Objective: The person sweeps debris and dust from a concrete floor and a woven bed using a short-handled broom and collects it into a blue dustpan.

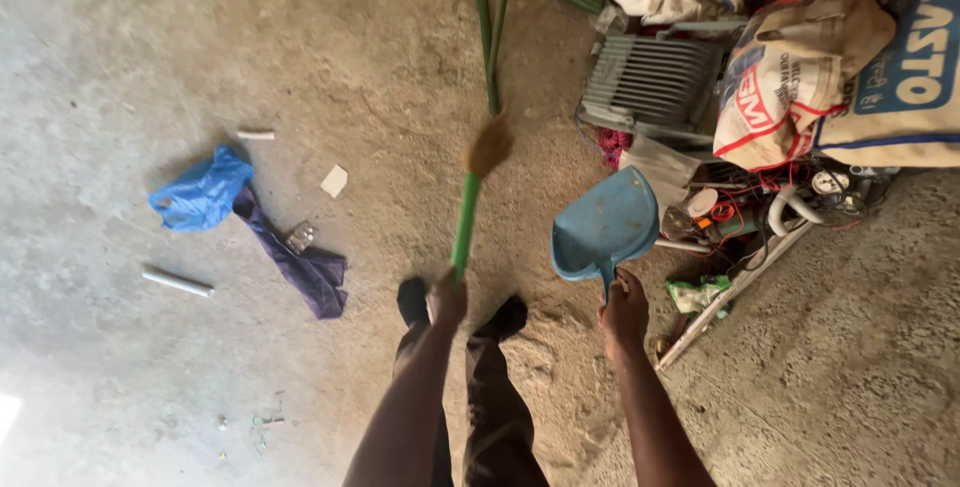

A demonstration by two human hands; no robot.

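**Broom and Dustpan Poised Over a Littered Concrete Floor**

A person's left hand (446, 299) is wrapped tightly around the green handle of a short broom (470, 202), its brown bristles blurred above the ground ahead of 2 dark shoes (460, 309). The right hand (625, 312) is closed on the grip of a blue dustpan (605, 227), held tilted just off the floor (130, 37), to the right of the broom. Judging by this stance, the sweeping is at an early stage: the litter lies well apart to the left, none of it in the pan. The next move would seem to call for carrying the bristles left to the scraps and lowering the pan's lip flat to the concrete. Counted there: 1 crumpled blue bag (202, 192), 1 purple cloth (295, 262), 2 white tube pieces (177, 282), 1 paper scrap (334, 181) and 1 small shiny wrapper (300, 237). At right, 2 printed sacks (800, 87) slump over a grey ribbed grille (650, 82) and tangled wires (760, 209).
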